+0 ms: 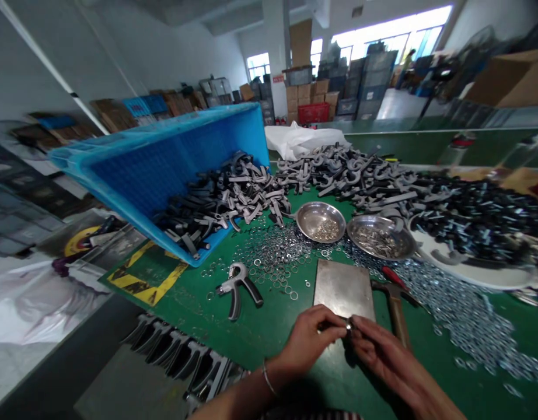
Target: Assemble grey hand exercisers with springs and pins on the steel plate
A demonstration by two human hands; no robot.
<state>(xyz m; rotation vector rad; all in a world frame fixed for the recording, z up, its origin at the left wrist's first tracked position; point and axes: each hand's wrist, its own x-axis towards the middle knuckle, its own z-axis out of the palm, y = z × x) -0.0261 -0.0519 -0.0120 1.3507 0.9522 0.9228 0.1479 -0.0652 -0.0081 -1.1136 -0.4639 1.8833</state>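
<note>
My left hand [310, 338] and my right hand [378, 347] meet at the near edge of the green table [269, 315], fingers pinched together on a small metal ring [348, 326]. They sit just in front of a flat steel plate [344, 289]. A hammer [395, 303] with a wooden handle lies right of the plate, beside my right hand. An assembled grey hand gripper [238, 286] lies to the left. Loose metal rings [273, 256] are scattered beyond it.
A tipped blue crate [155, 157] spills grey handle parts [225, 198]. Two steel bowls [320, 221] [380, 236] hold small parts. More grey parts [360, 175] and black parts [479, 221] are heaped behind. Finished grippers [181, 356] hang off the table's front left edge.
</note>
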